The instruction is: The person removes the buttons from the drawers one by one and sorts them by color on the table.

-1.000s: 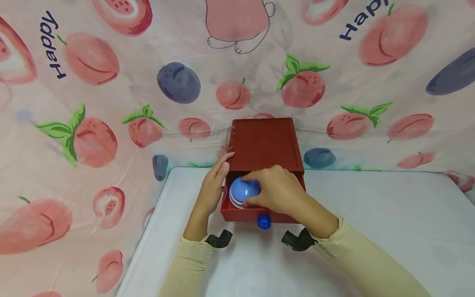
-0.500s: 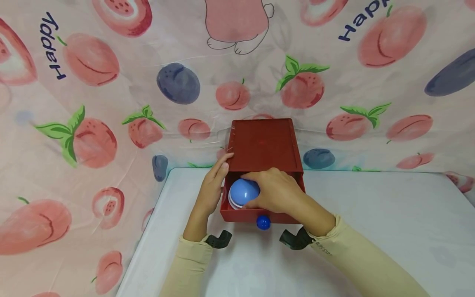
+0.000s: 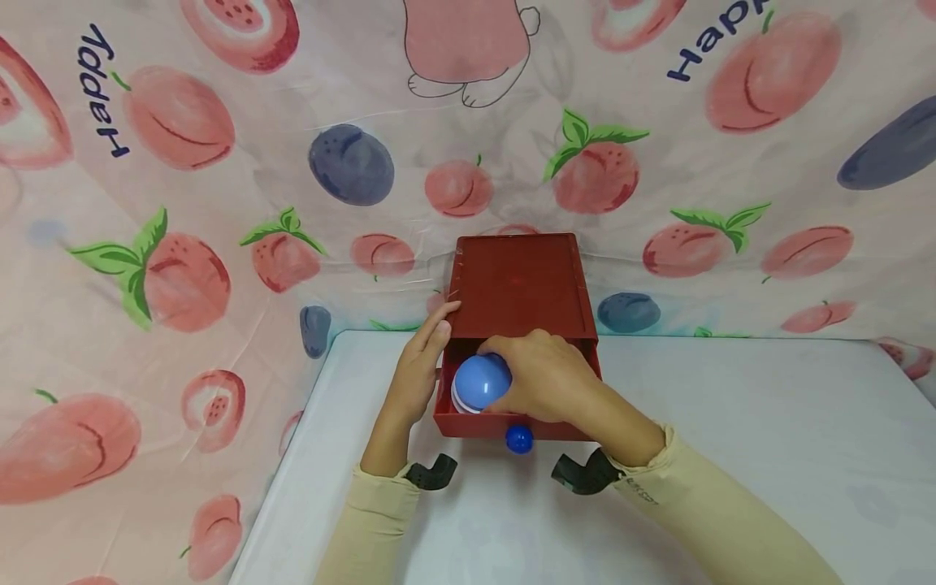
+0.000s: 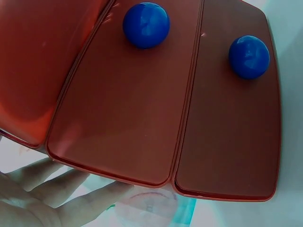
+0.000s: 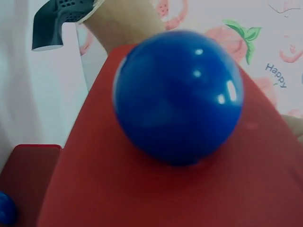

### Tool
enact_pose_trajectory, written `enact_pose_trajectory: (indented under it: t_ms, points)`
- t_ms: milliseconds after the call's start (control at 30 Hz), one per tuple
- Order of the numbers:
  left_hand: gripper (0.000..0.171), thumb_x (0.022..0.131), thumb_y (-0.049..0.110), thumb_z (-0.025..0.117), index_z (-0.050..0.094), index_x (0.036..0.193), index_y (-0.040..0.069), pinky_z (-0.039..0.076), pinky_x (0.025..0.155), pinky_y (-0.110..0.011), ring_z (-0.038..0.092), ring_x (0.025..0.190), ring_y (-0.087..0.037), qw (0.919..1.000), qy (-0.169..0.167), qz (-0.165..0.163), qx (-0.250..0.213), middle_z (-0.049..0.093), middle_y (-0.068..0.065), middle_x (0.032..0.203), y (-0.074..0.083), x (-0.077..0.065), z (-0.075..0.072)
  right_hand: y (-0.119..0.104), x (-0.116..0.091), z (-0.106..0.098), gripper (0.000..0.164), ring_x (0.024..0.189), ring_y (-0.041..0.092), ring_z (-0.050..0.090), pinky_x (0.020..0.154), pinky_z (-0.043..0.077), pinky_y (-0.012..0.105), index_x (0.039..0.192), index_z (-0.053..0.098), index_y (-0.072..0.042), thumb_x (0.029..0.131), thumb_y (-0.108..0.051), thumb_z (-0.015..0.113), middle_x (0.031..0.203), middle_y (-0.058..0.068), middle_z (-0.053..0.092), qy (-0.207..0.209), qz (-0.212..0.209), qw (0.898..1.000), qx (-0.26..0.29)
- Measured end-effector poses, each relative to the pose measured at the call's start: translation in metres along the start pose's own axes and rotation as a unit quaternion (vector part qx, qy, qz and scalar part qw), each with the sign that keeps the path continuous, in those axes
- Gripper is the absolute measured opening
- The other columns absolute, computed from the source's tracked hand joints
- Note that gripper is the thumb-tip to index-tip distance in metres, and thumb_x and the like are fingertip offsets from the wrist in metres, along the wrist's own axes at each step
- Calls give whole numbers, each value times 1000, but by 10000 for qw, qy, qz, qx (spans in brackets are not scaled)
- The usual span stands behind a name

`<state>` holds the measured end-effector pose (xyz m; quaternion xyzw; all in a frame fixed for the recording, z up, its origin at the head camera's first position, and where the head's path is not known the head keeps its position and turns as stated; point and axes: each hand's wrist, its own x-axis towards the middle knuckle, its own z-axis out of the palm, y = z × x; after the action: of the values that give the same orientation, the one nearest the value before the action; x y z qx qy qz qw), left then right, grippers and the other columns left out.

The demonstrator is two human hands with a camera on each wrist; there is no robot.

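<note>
A red drawer cabinet (image 3: 516,286) stands on the table against the backdrop, its top drawer (image 3: 471,426) pulled out. In the left part of that drawer is a round light-blue dome-shaped thing (image 3: 481,380) with a white rim below. My right hand (image 3: 547,374) reaches in from the right and grips it between thumb and fingers; the palm hides its right side. My left hand (image 3: 415,370) lies along the cabinet's left side, fingers extended; the left wrist view shows those fingers (image 4: 71,184) beside the drawer fronts. A dark blue knob (image 5: 179,97) sits on the open drawer's front.
Below the open drawer, the left wrist view shows two closed drawer fronts, each with a blue knob (image 4: 146,25). A white table (image 3: 731,455) extends around the cabinet. A fruit-print cloth (image 3: 512,162) hangs close behind. Black brackets (image 3: 433,471) project from both wrists.
The light-blue dome has shifted slightly toward the drawer's front in my right hand's grip. My left hand and the drawer have stayed in place.
</note>
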<state>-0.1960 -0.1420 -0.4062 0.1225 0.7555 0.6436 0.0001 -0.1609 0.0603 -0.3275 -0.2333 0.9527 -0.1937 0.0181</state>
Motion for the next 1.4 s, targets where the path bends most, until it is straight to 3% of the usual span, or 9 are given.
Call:
enact_pose_trajectory:
  t_ms: [333, 667, 867, 1200, 1400]
  points:
    - [42, 108, 48, 40, 48, 149, 39, 55, 96, -58, 50, 137, -31, 10000, -27, -2, -4, 44, -1, 155, 1, 0, -1, 8, -6, -17, 67, 96, 25, 68, 73, 62, 42, 122, 74, -24, 66, -54, 92, 104, 0, 76, 30, -103, 9999, 65]
    - [43, 108, 48, 41, 47, 150, 40, 56, 95, -59, 48, 138, -31, 9999, 36, -3, 126, 44, -1, 155, -1, -1, -1, 15, -21, -38, 77, 94, 24, 69, 72, 62, 40, 124, 73, -22, 62, -63, 90, 105, 0, 76, 275, -73, 9993, 234]
    - [43, 108, 49, 41, 46, 150, 41, 56, 95, -59, 48, 138, -30, 10000, 6, 46, 59, 44, 0, 155, -3, 1, -1, 15, -33, -51, 78, 88, 24, 68, 72, 59, 42, 126, 72, -21, 64, -66, 88, 101, 0, 77, 595, 86, 9982, 4]
    - [43, 108, 48, 42, 47, 150, 41, 56, 95, -57, 49, 137, -31, 9999, 4, -42, -150, 43, 2, 156, -5, 0, -2, 31, -52, -65, 83, 94, 28, 68, 74, 62, 45, 135, 65, -13, 69, -58, 89, 111, 11, 75, 884, 434, 9943, 411]
    - [43, 108, 49, 42, 47, 150, 40, 57, 94, -56, 50, 136, -31, 9998, -56, -5, -192, 42, 3, 156, -3, 2, 0, 48, -56, -58, 77, 96, 33, 71, 76, 63, 50, 133, 65, -7, 72, -46, 91, 116, 15, 74, 1505, 254, 9879, 286]
